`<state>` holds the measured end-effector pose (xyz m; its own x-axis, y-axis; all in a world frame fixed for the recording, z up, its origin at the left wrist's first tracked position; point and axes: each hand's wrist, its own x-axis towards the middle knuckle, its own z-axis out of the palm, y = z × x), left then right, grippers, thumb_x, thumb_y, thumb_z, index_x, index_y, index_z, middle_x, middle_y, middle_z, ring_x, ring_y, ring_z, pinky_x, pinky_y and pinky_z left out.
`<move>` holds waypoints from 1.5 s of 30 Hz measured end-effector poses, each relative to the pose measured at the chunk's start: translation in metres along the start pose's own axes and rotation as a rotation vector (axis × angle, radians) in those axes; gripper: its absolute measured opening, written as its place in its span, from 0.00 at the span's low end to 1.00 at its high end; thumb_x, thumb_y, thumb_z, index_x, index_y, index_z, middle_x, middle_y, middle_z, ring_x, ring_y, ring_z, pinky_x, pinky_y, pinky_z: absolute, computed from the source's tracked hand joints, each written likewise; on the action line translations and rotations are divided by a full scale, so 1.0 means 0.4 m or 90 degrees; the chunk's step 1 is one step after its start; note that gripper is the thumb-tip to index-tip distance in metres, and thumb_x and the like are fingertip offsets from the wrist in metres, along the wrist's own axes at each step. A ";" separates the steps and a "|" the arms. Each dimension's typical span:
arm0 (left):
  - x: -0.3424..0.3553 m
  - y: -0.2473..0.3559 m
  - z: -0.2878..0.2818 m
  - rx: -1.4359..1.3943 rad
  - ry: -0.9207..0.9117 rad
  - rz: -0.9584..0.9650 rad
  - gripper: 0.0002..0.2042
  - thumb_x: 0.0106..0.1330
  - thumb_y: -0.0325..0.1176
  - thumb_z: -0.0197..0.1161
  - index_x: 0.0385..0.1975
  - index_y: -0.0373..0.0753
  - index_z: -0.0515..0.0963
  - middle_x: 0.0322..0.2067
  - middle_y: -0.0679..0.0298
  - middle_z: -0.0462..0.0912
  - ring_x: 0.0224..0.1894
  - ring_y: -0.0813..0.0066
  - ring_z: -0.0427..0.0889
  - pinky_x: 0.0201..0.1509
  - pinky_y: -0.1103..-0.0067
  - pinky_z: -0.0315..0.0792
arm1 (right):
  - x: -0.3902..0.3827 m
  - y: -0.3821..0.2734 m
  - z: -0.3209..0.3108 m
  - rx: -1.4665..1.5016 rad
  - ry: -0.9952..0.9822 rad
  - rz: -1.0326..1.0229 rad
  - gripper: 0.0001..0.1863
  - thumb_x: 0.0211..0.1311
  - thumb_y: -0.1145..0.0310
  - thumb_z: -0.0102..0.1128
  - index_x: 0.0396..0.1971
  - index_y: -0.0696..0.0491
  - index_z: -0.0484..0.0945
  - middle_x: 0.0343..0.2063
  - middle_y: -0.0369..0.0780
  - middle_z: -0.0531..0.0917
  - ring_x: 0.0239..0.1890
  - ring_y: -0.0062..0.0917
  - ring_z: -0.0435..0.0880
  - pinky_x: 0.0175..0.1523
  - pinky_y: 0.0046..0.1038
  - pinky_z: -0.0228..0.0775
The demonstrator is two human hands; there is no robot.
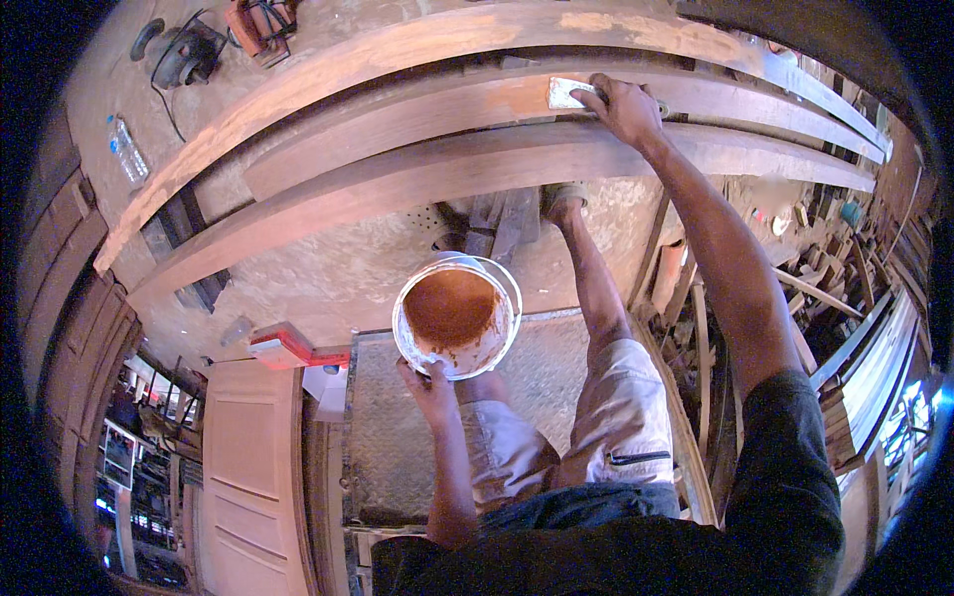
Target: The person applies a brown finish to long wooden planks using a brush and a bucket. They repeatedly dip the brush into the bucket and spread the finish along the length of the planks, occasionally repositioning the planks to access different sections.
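Note:
My left hand grips the lower rim of a white plastic bucket, which tilts so that its inside shows. Reddish-brown filler paste lies in the bucket and smears its wall. Out at the far side, my right hand is closed round a putty knife with a whitish flat blade. The blade rests on or just over the middle wooden plank, beside an orange-brown smear. Most of the knife's handle is hidden in my fingers.
Another plank with pale orange patches lies beyond, and a third plank lies nearer. A corded power tool and a clear bottle are at far left. A red-and-white tool sits left of the bucket. Wood scraps pile up at right.

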<state>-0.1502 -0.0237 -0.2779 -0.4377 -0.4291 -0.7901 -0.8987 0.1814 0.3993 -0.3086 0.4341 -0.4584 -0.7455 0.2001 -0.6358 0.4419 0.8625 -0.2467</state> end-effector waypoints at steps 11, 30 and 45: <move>-0.007 0.036 0.017 -0.017 0.009 0.057 0.23 0.58 0.22 0.52 0.55 0.36 0.59 0.48 0.58 0.69 0.50 0.69 0.68 0.54 0.75 0.65 | -0.034 0.105 -0.032 -0.079 -0.045 0.170 0.32 0.60 0.33 0.42 0.49 0.44 0.76 0.42 0.43 0.83 0.48 0.42 0.80 0.57 0.51 0.59; 0.004 -0.027 -0.014 -0.083 -0.008 0.057 0.23 0.55 0.23 0.55 0.52 0.36 0.61 0.48 0.57 0.69 0.51 0.67 0.69 0.59 0.72 0.62 | -0.048 -0.154 0.001 -0.427 -0.083 -0.251 0.33 0.63 0.71 0.45 0.67 0.35 0.53 0.36 0.50 0.81 0.31 0.34 0.86 0.32 0.33 0.80; -0.019 -0.031 -0.002 -0.135 -0.007 0.077 0.24 0.57 0.27 0.59 0.53 0.36 0.60 0.49 0.57 0.69 0.51 0.67 0.68 0.57 0.73 0.64 | -0.155 0.113 -0.172 -0.287 -0.114 -0.014 0.19 0.66 0.58 0.45 0.57 0.35 0.67 0.32 0.49 0.83 0.34 0.45 0.84 0.37 0.44 0.77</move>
<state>-0.1357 -0.0234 -0.2763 -0.5438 -0.4051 -0.7350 -0.8140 0.0415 0.5794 -0.2768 0.4929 -0.3799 -0.6365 0.1304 -0.7602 0.1368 0.9891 0.0552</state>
